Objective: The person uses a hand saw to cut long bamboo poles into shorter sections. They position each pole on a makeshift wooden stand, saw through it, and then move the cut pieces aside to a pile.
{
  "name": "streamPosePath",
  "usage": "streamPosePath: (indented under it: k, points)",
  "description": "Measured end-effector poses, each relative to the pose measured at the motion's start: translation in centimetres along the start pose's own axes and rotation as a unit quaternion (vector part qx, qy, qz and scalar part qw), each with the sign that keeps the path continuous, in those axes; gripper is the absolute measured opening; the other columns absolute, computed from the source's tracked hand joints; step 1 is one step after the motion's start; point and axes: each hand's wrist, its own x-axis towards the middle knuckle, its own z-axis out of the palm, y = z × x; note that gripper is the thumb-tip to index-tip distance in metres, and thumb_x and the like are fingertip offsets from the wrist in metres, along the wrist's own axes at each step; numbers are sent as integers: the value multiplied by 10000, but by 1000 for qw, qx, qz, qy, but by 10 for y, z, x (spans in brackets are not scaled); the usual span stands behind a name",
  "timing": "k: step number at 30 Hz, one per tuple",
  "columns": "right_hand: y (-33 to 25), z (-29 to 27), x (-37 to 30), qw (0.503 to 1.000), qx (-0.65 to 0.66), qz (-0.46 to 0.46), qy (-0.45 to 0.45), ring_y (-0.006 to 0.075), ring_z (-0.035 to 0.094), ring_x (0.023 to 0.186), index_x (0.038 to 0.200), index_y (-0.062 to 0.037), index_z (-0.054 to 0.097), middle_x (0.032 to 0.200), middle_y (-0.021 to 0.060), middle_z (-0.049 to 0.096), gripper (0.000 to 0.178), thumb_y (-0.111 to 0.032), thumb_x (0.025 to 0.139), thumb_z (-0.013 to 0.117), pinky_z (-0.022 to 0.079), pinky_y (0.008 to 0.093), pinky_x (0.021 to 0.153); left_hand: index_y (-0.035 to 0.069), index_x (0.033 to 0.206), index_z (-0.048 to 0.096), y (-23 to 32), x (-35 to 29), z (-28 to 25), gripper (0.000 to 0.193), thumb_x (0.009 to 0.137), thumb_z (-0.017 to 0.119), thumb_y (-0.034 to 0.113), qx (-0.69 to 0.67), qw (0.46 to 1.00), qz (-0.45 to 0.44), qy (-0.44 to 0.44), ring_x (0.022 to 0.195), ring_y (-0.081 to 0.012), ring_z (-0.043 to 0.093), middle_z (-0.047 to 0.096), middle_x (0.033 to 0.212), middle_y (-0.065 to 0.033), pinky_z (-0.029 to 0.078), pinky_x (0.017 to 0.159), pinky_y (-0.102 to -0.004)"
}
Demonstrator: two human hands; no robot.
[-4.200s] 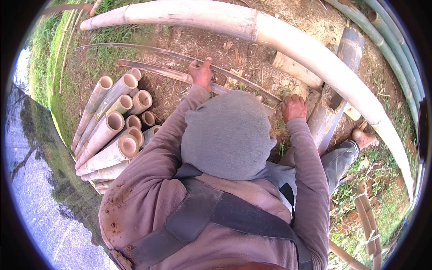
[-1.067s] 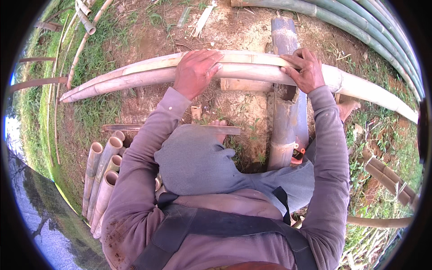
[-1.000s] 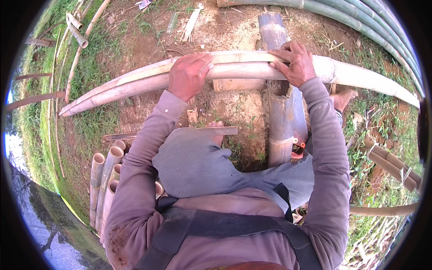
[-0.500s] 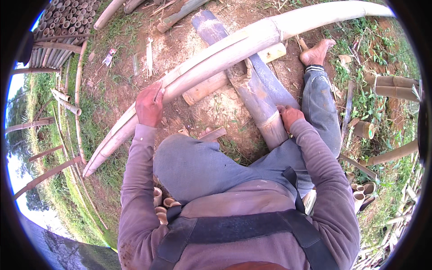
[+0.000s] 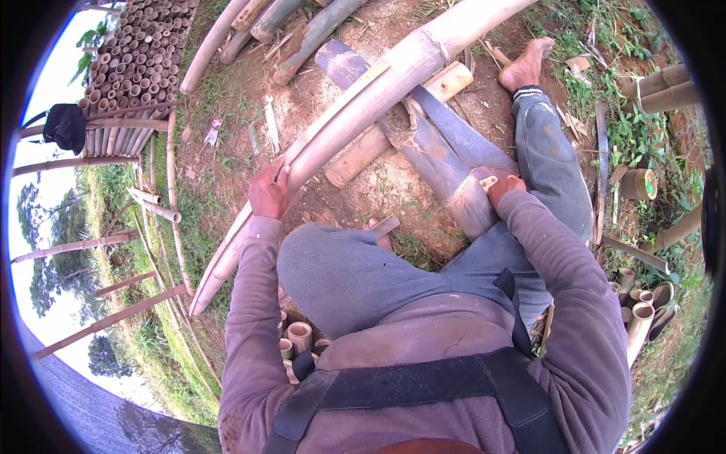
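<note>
A long, pale bamboo pole [image 5: 378,89] runs slantwise from the lower left to the top right, with a split strip along its upper side. My left hand [image 5: 269,189] is closed around it near its lower-left part. In my right hand [image 5: 505,186], beside my right knee, is the light handle of a handsaw. Its wide grey blade [image 5: 461,135] points up and left, ending near the pole. Next to the blade a thick grey bamboo piece [image 5: 442,168] with a notch lies under the pole. A shorter bamboo length [image 5: 355,155] crosses it there.
Stacked cut bamboo [image 5: 140,60] stands at the far left, near a black bag [image 5: 66,127] and a pole fence [image 5: 172,174]. More thick poles [image 5: 314,41] lie at the top. Short bamboo tubes [image 5: 641,318] sit at right, others [image 5: 299,333] by my left hip. My bare foot [image 5: 527,64] rests beyond.
The view has shifted, so most things sit a little differently in it. My right hand now shows the saw's handle more plainly. My left hand stays on the pole.
</note>
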Motion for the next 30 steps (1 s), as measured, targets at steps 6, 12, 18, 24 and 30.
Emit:
streamPosePath:
  k: [6,12,18,24,30]
  points:
    - [8,13,9,999,8,-7,53,276,658,1313,1328,-125,694,1388,63,712,326,-262,1050,592,525,424,1069,90,1219,798,5,0,-4,297,966,760,243,-12,1000,-14,1,1120,-310,757,785,1204,-155,581,1019,-397]
    - [8,-33,-8,985,68,60,148,289,564,1386,1354,-165,646,1414,50,657,321,-247,1051,579,462,485,1093,84,1205,800,5,-2,-3,287,962,757,229,-45,998,-37,-1,1120,-317,754,780,1213,-158,578,1015,-394]
    - [6,-37,-16,987,39,20,153,316,537,1412,1409,-166,621,1475,106,596,435,-301,996,621,450,496,1108,76,1186,806,4,-1,0,277,954,761,219,-47,998,-21,29,1111,-320,756,783,1209,-150,579,1016,-401]
    - [19,-70,-97,926,232,-49,292,366,723,983,1348,-104,623,1050,181,752,572,-373,862,761,500,489,904,63,1204,796,-1,-2,4,286,965,753,213,-56,998,6,35,1111,-343,756,777,1202,-183,581,999,-403]
    - [13,-79,-241,772,464,-78,426,342,695,772,1164,-15,702,946,178,720,302,-124,897,791,536,406,722,74,1206,798,-3,-6,1,289,967,754,229,-27,999,0,23,1090,-333,765,780,1200,-178,585,990,-403]
